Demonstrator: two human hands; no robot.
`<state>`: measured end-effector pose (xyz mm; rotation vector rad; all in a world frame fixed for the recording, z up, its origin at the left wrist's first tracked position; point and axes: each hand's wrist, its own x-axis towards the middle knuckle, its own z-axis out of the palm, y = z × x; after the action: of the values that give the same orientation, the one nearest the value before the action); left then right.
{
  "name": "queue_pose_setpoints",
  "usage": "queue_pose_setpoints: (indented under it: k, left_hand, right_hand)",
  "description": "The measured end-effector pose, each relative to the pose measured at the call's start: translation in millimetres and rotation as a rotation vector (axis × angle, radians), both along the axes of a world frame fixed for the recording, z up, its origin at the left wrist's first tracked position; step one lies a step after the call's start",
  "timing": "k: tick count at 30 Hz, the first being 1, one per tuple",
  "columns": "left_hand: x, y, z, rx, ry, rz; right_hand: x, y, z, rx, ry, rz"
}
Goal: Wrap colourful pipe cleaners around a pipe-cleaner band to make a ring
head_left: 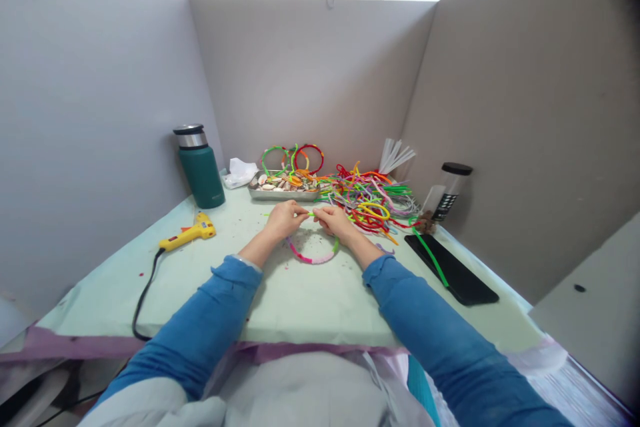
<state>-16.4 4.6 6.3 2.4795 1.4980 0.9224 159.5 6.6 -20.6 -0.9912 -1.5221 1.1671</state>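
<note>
Both hands meet over the middle of the table, fingertips close together. My left hand (286, 219) is closed in a pinch on a thin yellow-green pipe cleaner (311, 214), whose end sticks out to the left. From the other side, my right hand (333, 220) pinches the same strand. Below the hands, a ring of pink, white and green pipe cleaner (313, 261) curves toward me; its far part is hidden behind the hands. Whether the yellow-green strand joins the ring I cannot tell.
A metal tray (285, 195) of shells stands behind, with fuzzy rings (309, 147) above it. Beside it lies a heap of pipe cleaners (373, 200). Left are a yellow glue gun (187, 233) and a green bottle (201, 170); right, a black slab (453, 273) and a clear bottle (451, 190).
</note>
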Motion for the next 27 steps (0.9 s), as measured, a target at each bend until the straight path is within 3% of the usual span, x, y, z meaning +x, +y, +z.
queue_pose_setpoints:
  k: [27]
  left_hand:
    - [1.9,-1.1,0.9,-0.036,0.019,-0.011]
  right_hand:
    - [0.6,-2.0,-0.3,0.034,-0.035,0.007]
